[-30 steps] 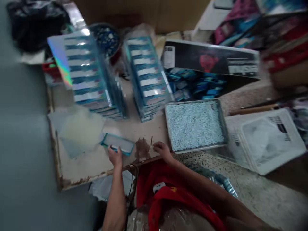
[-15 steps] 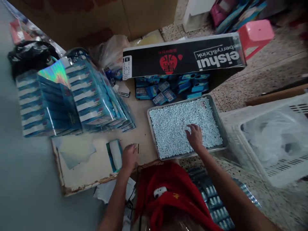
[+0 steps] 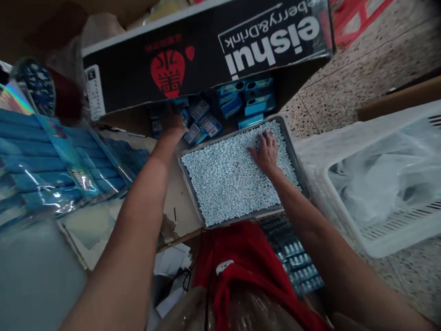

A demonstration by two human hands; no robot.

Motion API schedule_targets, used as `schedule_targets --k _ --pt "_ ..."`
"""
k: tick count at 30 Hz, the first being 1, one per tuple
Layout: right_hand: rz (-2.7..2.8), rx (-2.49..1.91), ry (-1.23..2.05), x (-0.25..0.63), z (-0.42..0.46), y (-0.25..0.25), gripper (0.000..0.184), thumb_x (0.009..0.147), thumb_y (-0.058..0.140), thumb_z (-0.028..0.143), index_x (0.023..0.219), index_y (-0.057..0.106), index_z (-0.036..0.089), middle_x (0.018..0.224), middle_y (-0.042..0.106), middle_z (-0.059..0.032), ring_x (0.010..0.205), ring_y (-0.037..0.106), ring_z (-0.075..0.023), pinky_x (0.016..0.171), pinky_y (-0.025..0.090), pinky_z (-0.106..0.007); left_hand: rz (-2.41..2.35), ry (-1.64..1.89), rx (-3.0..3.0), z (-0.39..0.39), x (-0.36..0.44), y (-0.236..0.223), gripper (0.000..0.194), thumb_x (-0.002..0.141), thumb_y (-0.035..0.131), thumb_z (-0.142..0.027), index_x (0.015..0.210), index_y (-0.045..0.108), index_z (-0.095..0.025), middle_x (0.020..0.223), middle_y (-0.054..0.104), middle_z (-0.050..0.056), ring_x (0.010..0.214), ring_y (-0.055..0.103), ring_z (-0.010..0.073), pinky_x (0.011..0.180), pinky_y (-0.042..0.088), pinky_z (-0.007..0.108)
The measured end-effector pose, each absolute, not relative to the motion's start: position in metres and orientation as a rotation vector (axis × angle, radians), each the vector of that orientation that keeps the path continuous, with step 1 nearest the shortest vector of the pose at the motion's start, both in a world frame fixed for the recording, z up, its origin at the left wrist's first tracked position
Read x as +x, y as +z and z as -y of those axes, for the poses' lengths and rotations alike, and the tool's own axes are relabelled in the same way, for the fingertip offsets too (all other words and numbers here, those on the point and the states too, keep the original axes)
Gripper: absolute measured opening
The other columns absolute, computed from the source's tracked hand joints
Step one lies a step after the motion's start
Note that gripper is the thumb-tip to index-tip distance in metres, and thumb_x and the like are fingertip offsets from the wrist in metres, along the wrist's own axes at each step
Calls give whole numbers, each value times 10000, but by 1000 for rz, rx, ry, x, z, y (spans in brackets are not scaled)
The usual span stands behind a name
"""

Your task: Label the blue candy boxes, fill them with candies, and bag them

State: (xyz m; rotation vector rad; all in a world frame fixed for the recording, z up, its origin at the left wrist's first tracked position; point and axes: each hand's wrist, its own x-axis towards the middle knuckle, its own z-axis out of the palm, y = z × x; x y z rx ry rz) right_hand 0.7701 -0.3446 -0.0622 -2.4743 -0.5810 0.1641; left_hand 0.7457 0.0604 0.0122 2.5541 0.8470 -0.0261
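Observation:
My left hand (image 3: 175, 123) reaches into the open side of a black printed carton (image 3: 120, 76), among small blue boxes (image 3: 210, 125). Its fingers are in shadow, so what they touch or hold is unclear. My right hand (image 3: 267, 152) rests on the far right part of a bed of small pale-blue pellets (image 3: 223, 184), thumb apart from the fingers, with nothing visible held. The pellets fill a shallow rectangular metal tray (image 3: 292, 151) that stands in front of the carton.
Plastic-wrapped blue packs (image 3: 37, 156) are stacked at the left. A white plastic basket (image 3: 347, 230) holding clear film stands at the right. Red cloth (image 3: 237, 248) hangs before me, with blister-like packs (image 3: 299, 262) below. A pink plastic stool (image 3: 354, 18) stands behind the carton.
My left hand has gone from the tabletop near a small blue-and-white packet forward into the carton. My right hand has shifted toward the tray's far right part. The view has moved closer.

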Motion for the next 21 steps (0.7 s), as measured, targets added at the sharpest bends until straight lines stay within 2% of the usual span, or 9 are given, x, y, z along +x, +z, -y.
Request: schedule_targets --k 3,6,9,11,13,17,21 --pt "515 -2624 188 764 312 -67 839 1063 478 736 1591 500 84 1750 337 -314 1670 240 -442 1307 262 -714 -1002 -125 2535 -55 717 17 683 854 935 -158 1434 589 -56 1543 591 221 1577 444 394 1358 256 686" --pt "487 -2674 196 751 289 -68 903 1034 496 769 1660 436 122 1755 342 -294 1650 257 -463 1275 294 -741 -933 144 2419 -37 662 24 666 874 904 -264 1460 599 -186 1586 578 182 1583 436 423 1379 249 680" --pt "559 -2661 207 743 284 -67 810 1049 479 729 1634 495 169 1673 467 -252 1568 372 -441 1251 356 -698 -958 449 1979 5 599 15 667 854 902 -484 1397 565 -291 1521 621 127 1485 564 366 1333 395 587" --pt "629 -2648 228 744 288 -67 704 1064 476 671 1574 568 194 1600 541 -217 1509 430 -416 1241 387 -662 -1052 514 1693 44 568 -4 708 856 876 -561 1384 502 -275 1466 640 123 1387 656 316 1264 492 526" --pt "680 -2614 244 746 293 -69 610 1068 492 616 1497 631 204 1537 586 -198 1455 472 -399 1237 403 -645 -1132 561 1539 83 553 -29 669 903 835 -566 1363 462 -255 1441 650 135 1348 692 283 1220 534 476" --pt "709 -2397 257 733 292 -76 510 1080 483 565 1400 671 215 1434 635 -186 1365 550 -368 1229 443 -616 -1242 716 1500 141 557 -69 487 1070 672 -483 1377 415 -208 1533 595 191 1443 626 221 1237 481 380" --pt "534 -2214 248 692 274 -76 503 1103 412 578 1349 676 227 1379 641 -185 1342 595 -331 1208 487 -560 -1254 642 1343 182 579 -77 449 1080 679 -413 1386 422 -208 1497 640 168 1393 661 200 1192 518 344"
